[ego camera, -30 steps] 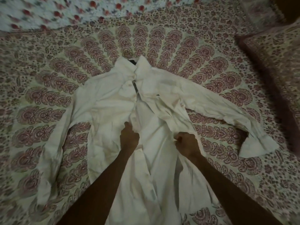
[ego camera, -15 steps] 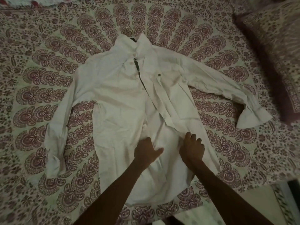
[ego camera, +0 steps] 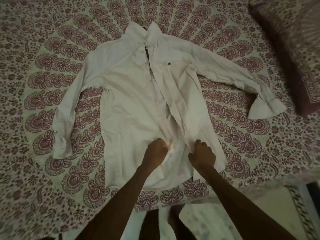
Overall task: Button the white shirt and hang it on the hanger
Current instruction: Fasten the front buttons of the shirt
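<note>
A white long-sleeved shirt (ego camera: 135, 94) lies front-up on the bed, collar far from me, sleeves spread to both sides. Its front is unbuttoned, the plackets running from the collar down toward my hands. My left hand (ego camera: 156, 150) pinches the left front edge near the hem, bunching the cloth. My right hand (ego camera: 201, 155) grips the right front panel low down, fingers curled on the fabric. A dark strip of something, perhaps a hanger, shows inside the neck opening (ego camera: 147, 52); I cannot tell for sure.
The bed is covered by a cream sheet (ego camera: 52, 70) printed with maroon mandala patterns. A matching pillow (ego camera: 294, 40) sits at the far right. The bed's near edge and a pale floor (ego camera: 204, 220) lie below my arms.
My view has pulled back and down, so the shirt sits farther up the frame. Both hands moved down the shirt front toward the hem and closed on the fabric.
</note>
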`<state>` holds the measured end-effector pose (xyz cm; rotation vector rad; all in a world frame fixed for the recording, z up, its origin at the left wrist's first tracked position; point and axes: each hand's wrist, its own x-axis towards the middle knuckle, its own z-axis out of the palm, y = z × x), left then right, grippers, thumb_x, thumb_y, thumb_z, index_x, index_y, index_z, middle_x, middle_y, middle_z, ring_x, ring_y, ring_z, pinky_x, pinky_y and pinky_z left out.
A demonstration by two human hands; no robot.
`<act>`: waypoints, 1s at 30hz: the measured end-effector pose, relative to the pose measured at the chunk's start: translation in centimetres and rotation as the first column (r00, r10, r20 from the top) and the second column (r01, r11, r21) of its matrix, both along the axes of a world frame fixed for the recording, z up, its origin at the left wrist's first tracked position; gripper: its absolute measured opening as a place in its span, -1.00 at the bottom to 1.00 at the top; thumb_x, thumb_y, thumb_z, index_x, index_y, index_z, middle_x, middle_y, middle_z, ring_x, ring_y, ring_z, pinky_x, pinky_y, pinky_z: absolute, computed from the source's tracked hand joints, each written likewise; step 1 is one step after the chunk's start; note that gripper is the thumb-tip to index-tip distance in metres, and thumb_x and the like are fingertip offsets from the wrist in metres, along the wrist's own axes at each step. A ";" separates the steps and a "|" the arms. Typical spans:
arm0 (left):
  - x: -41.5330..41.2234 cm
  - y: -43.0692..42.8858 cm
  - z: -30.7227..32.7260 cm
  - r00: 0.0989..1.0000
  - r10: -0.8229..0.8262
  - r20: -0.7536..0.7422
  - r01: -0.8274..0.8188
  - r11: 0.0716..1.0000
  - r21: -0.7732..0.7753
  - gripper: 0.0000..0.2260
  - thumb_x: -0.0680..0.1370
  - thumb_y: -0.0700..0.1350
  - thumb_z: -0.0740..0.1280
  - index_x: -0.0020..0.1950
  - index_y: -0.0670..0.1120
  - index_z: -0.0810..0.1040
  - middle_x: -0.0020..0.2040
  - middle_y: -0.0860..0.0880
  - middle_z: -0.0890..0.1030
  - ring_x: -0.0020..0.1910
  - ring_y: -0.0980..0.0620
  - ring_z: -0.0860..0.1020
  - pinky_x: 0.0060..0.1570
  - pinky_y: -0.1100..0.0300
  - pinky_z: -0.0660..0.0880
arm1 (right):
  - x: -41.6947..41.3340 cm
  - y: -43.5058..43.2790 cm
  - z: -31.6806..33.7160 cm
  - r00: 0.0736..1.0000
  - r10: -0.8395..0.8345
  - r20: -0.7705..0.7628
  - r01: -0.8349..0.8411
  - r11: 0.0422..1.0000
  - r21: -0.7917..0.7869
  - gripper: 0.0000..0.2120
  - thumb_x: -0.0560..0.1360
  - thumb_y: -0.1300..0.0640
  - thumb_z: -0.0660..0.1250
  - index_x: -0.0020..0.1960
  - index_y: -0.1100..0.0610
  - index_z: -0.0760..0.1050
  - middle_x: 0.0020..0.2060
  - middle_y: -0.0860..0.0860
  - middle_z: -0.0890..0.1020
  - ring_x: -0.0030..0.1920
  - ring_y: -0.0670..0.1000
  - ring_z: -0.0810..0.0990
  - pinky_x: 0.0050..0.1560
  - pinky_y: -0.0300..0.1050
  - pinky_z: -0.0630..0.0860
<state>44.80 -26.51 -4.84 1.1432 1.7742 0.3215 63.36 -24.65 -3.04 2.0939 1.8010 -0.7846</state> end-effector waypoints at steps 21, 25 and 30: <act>-3.1 -3.4 1.1 0.957 -0.281 -0.074 0.256 0.936 -0.243 -0.79 0.54 -0.03 0.20 -0.12 -0.06 0.60 -0.15 -0.03 0.70 -0.12 -0.04 0.66 0.01 0.02 0.59 | 5.3 -3.6 -1.4 0.889 -0.417 -0.189 0.449 0.876 0.176 -0.54 0.41 0.32 0.34 0.30 0.20 0.40 0.22 0.24 0.45 0.11 0.23 0.52 0.03 0.07 0.52; 0.6 -2.2 0.6 0.924 -0.287 -0.253 0.294 0.956 -0.011 -0.82 0.59 0.02 0.21 -0.12 -0.01 0.52 -0.04 -0.06 0.64 -0.03 -0.10 0.60 0.01 0.01 0.54 | 7.9 -3.1 -2.5 0.822 -0.443 -0.357 0.513 0.849 0.129 -0.76 0.53 0.16 0.34 0.16 0.22 0.50 0.02 0.23 0.63 -0.01 0.21 0.61 0.04 0.11 0.57; 5.0 -1.1 -0.7 0.920 -0.266 -0.287 0.305 0.947 0.099 -0.76 0.55 -0.06 0.32 0.16 -0.12 0.42 0.08 -0.12 0.50 0.10 -0.14 0.51 0.04 -0.04 0.50 | 8.6 -2.5 -2.4 0.842 -0.333 -0.425 0.409 0.907 0.101 -0.66 0.60 -0.08 0.26 -0.01 0.18 0.62 -0.19 0.08 0.68 -0.21 0.07 0.62 -0.12 -0.06 0.55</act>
